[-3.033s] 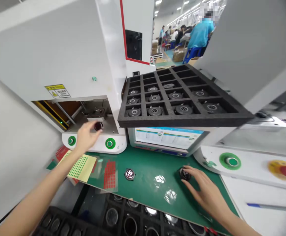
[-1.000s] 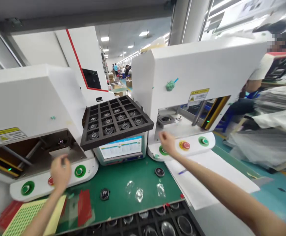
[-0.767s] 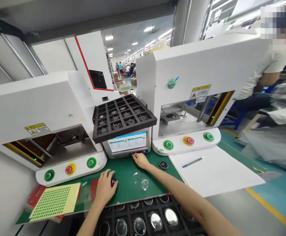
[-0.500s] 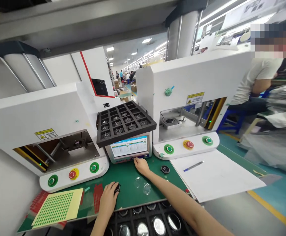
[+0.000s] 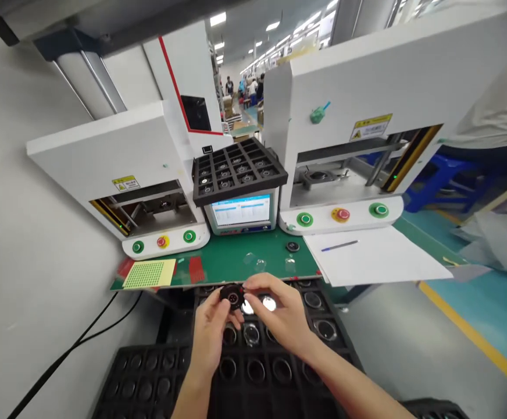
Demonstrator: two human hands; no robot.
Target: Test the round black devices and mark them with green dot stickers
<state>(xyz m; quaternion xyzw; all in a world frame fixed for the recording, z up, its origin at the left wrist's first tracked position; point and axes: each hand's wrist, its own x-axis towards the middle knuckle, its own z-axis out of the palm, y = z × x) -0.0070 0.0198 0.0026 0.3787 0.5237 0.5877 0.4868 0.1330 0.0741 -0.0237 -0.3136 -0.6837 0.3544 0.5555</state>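
My left hand (image 5: 209, 336) and my right hand (image 5: 278, 315) together hold a small round black part (image 5: 232, 297) with a red centre, above a black foam tray (image 5: 297, 381) of round parts in front of me. My left fingers pinch its left side. The fingertips of my right hand touch its right edge. A second round black part (image 5: 292, 246) lies on the green mat (image 5: 231, 259) farther back.
Two white machines (image 5: 118, 151) (image 5: 367, 87) with green and red buttons stand behind the mat. Between them, a screen (image 5: 241, 210) carries another black tray (image 5: 238, 171). A yellow dot-sticker sheet (image 5: 149, 273) lies left. White paper (image 5: 375, 262) with a pen (image 5: 339, 245) lies right.
My left hand has lifted the round part off the mat and drawn it toward me. My right hand left the screen and joined it. The view has pulled back and down.
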